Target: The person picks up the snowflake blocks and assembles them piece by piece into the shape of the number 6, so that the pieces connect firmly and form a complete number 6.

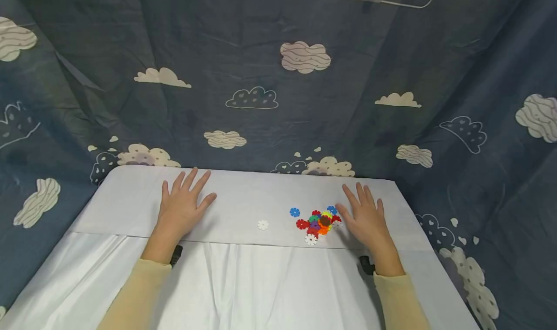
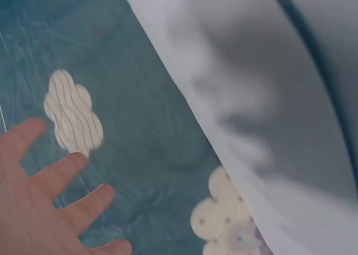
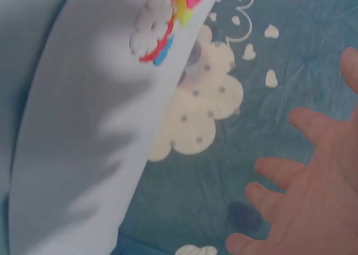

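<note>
A loose pile of flower-shaped discs in red, orange, yellow, purple, white and other colours lies on the white cloth, right of the middle. A single white disc lies apart to its left, and a blue disc sits at the pile's upper left. My right hand, fingers spread, is just right of the pile and holds nothing. Over the left part of the cloth my left hand is spread wide, also with nothing in it. Part of the pile shows at the top of the right wrist view, where a white disc is nearest.
The white cloth covers the table, with a fold line across it and creases toward the front. A dark blue curtain printed with clouds hangs behind and at both sides. Dark wrist straps show at the wrists.
</note>
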`<state>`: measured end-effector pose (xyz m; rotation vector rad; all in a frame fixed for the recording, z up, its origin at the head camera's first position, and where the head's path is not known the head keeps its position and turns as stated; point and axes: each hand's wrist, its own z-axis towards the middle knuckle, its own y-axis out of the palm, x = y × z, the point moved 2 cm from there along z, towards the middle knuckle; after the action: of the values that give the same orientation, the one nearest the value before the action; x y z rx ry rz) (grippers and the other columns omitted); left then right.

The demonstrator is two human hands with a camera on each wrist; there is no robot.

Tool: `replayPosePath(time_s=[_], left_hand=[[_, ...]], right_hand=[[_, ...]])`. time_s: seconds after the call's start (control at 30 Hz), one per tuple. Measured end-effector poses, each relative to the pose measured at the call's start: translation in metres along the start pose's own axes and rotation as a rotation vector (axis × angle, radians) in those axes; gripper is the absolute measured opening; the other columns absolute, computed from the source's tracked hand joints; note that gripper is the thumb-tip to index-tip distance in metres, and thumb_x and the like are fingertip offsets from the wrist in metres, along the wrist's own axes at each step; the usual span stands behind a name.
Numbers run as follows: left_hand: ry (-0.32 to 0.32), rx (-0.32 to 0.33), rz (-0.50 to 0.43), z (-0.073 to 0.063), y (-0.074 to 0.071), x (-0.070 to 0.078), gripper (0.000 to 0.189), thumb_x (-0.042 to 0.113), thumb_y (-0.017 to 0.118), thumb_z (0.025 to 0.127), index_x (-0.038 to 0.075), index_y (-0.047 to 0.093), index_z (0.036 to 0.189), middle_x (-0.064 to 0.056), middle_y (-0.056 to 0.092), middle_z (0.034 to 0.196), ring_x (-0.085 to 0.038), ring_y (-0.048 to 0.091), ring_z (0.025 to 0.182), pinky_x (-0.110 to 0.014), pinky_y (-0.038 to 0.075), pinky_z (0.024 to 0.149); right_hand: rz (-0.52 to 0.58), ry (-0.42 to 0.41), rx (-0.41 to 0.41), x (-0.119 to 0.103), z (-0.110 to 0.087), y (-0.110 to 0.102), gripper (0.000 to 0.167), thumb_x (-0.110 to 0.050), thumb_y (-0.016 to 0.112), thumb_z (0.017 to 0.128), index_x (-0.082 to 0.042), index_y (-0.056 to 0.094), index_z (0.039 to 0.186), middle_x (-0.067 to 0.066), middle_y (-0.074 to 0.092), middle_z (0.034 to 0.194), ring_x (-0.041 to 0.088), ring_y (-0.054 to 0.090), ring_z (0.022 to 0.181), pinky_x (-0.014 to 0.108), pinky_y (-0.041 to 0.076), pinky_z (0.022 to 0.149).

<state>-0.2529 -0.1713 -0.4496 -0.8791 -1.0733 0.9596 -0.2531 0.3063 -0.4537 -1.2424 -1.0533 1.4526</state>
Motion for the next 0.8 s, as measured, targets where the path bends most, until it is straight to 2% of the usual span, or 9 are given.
replayPosePath(time_s=[0.1, 0.17, 0.3, 0.37, 0.43, 0.5, 0.57, 0.67, 0.8], left_hand=[[0.034, 0.047, -0.013, -0.002, 0.006, 0.012, 0.069, 0.061, 0.050, 0.106, 0.026, 0.040, 0.165, -0.015, 0.037, 0.171, -0.046, 0.032, 0.157, -0.079, 0.016, 0.124], [0.062, 0.093, -0.028, -0.003, 0.010, 0.022, 0.066, 0.058, 0.055, 0.105, 0.025, 0.047, 0.161, -0.014, 0.049, 0.163, -0.044, 0.045, 0.150, -0.077, 0.027, 0.121], [0.116, 0.163, -0.050, -0.003, 0.022, 0.045, 0.057, 0.053, 0.065, 0.101, 0.023, 0.061, 0.150, -0.010, 0.070, 0.137, -0.038, 0.067, 0.121, -0.063, 0.052, 0.099], [0.123, 0.133, -0.072, -0.004, 0.030, 0.059, 0.055, 0.052, 0.068, 0.100, 0.022, 0.065, 0.146, -0.008, 0.076, 0.121, -0.033, 0.072, 0.105, -0.054, 0.056, 0.086], [0.113, 0.057, -0.107, -0.004, 0.040, 0.073, 0.054, 0.052, 0.070, 0.099, 0.022, 0.067, 0.143, -0.004, 0.076, 0.108, -0.026, 0.071, 0.090, -0.047, 0.056, 0.075], [0.092, -0.037, -0.149, -0.005, 0.049, 0.086, 0.053, 0.052, 0.071, 0.099, 0.022, 0.068, 0.142, 0.000, 0.073, 0.097, -0.019, 0.066, 0.079, -0.040, 0.054, 0.068], [0.078, -0.117, -0.186, -0.004, 0.058, 0.097, 0.053, 0.050, 0.072, 0.098, 0.021, 0.068, 0.142, 0.002, 0.069, 0.088, -0.014, 0.059, 0.072, -0.035, 0.050, 0.063], [0.084, -0.183, -0.209, -0.001, 0.071, 0.106, 0.051, 0.046, 0.076, 0.096, 0.019, 0.070, 0.139, 0.005, 0.063, 0.082, -0.012, 0.054, 0.068, -0.032, 0.045, 0.061], [0.088, -0.207, -0.199, 0.004, 0.083, 0.109, 0.040, 0.038, 0.083, 0.090, 0.017, 0.077, 0.124, 0.006, 0.062, 0.082, -0.011, 0.053, 0.070, -0.031, 0.045, 0.063]], right_hand=[[-0.013, -0.024, 0.004, -0.006, 0.000, 0.004, 0.073, -0.053, 0.049, 0.107, -0.018, 0.031, 0.168, 0.027, 0.022, 0.173, 0.051, 0.017, 0.160, 0.079, 0.008, 0.126], [-0.021, -0.033, 0.013, -0.010, 0.001, 0.008, 0.072, -0.053, 0.052, 0.106, -0.017, 0.034, 0.167, 0.028, 0.031, 0.169, 0.052, 0.028, 0.155, 0.078, 0.016, 0.125], [-0.006, -0.033, 0.004, -0.014, 0.001, 0.015, 0.072, -0.053, 0.059, 0.103, -0.017, 0.041, 0.163, 0.028, 0.054, 0.146, 0.048, 0.054, 0.129, 0.072, 0.041, 0.114], [0.021, -0.022, -0.026, -0.014, 0.000, 0.019, 0.072, -0.054, 0.061, 0.102, -0.017, 0.043, 0.162, 0.024, 0.063, 0.128, 0.040, 0.062, 0.109, 0.064, 0.053, 0.101], [0.057, -0.012, -0.069, -0.014, 0.000, 0.023, 0.073, -0.054, 0.064, 0.101, -0.017, 0.045, 0.161, 0.018, 0.067, 0.108, 0.031, 0.063, 0.091, 0.053, 0.059, 0.086], [0.106, 0.004, -0.116, -0.013, 0.000, 0.027, 0.072, -0.053, 0.066, 0.101, -0.017, 0.046, 0.160, 0.011, 0.065, 0.092, 0.024, 0.058, 0.078, 0.041, 0.057, 0.073], [0.152, 0.017, -0.153, -0.012, 0.001, 0.032, 0.069, -0.050, 0.068, 0.101, -0.017, 0.048, 0.158, 0.006, 0.060, 0.082, 0.021, 0.053, 0.073, 0.033, 0.049, 0.066], [0.193, 0.022, -0.182, -0.011, 0.002, 0.038, 0.062, -0.044, 0.072, 0.100, -0.016, 0.055, 0.152, 0.005, 0.058, 0.079, 0.020, 0.052, 0.070, 0.029, 0.044, 0.063], [0.208, 0.009, -0.214, -0.011, 0.003, 0.045, 0.047, -0.032, 0.075, 0.098, -0.012, 0.065, 0.140, 0.004, 0.063, 0.084, 0.020, 0.055, 0.076, 0.029, 0.052, 0.069]])
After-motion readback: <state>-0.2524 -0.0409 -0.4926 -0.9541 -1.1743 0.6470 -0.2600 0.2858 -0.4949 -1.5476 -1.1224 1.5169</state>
